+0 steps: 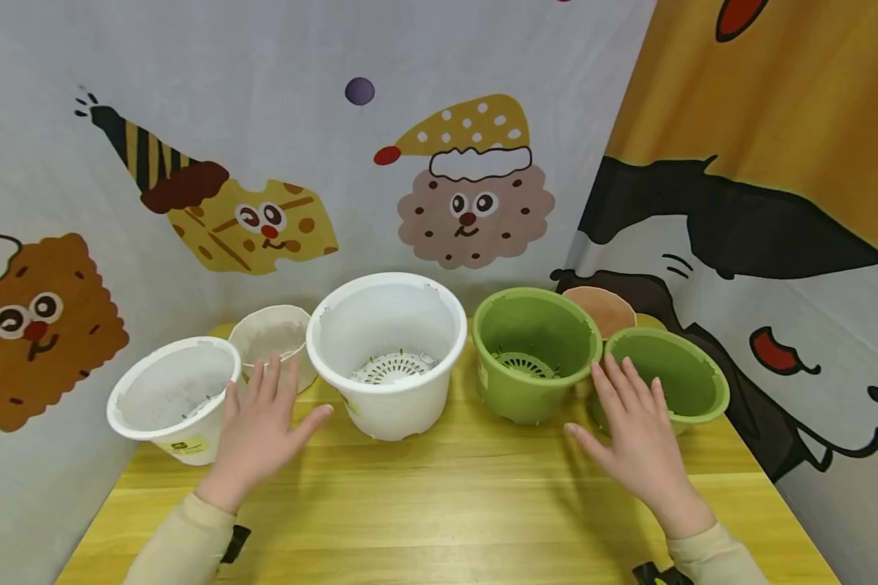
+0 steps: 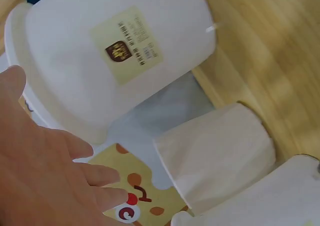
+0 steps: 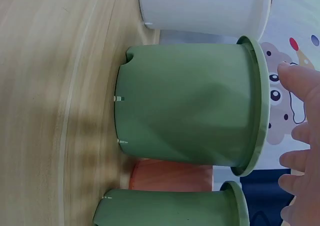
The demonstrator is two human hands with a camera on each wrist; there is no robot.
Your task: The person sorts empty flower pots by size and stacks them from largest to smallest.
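Observation:
Both hands hover palm-down over the table with fingers straight, holding nothing. My left hand [image 1: 262, 431] is between the small white pot [image 1: 208, 447] and the large white pot [image 1: 398, 406]; a cream pot [image 1: 271, 325] stands behind it. In the left wrist view the large pot's label [image 2: 127, 45] shows beside the spread fingers [image 2: 107, 198]. My right hand [image 1: 638, 439] is in front of the right green pot [image 1: 691, 374], near the left green pot [image 1: 515, 398]. An orange-pink pot [image 1: 603, 309] is partly hidden behind the green pots.
The pots stand in a row along the back of a wooden table [image 1: 439, 512]. Behind them hangs a white curtain [image 1: 263, 73] with cartoon prints, and a yellow and black patterned cloth [image 1: 761, 122] hangs at the right.

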